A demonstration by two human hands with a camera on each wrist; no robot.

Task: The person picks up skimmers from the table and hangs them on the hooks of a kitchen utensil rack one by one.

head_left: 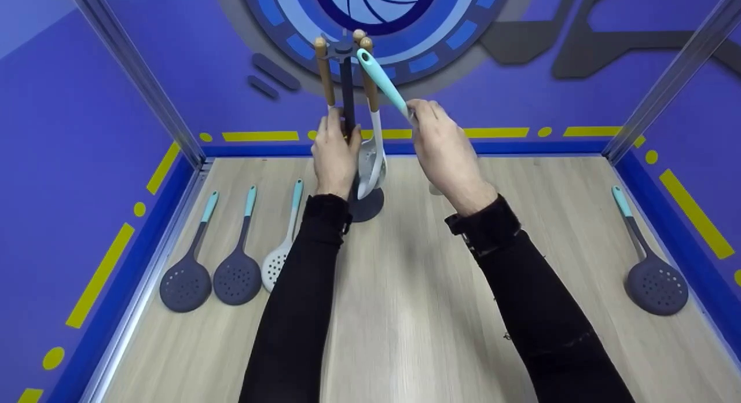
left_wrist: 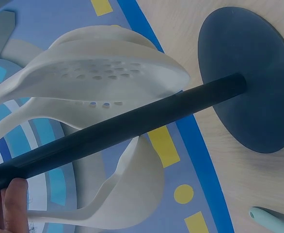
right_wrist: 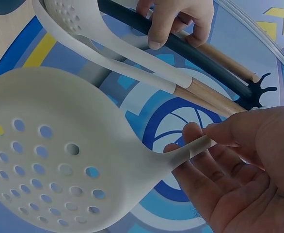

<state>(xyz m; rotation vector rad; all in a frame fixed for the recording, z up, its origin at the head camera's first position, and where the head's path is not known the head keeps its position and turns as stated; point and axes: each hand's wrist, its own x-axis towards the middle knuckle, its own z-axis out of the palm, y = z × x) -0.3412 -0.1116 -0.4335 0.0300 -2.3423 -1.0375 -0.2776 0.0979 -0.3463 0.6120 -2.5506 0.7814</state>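
Three wooden-handled utensils (head_left: 377, 134) hang on the stand (head_left: 369, 209), left fingers (head_left: 334, 124) clamped round its pole (head_left: 347, 84), right fingers (right_wrist: 195, 182) pinching a white skimmer (right_wrist: 101, 150) just right of it, and with four more skimmers (head_left: 236, 278) lying on the table (head_left: 417, 333), this looks unfinished!

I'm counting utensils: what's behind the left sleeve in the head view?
A white skimmer lies partly behind the left sleeve; its turquoise handle shows. Its right edge and anything else there are hidden.

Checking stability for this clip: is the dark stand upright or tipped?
Upright: its pole rises from the round base, which appears flat on the tabletop, while the left hand grips the pole.
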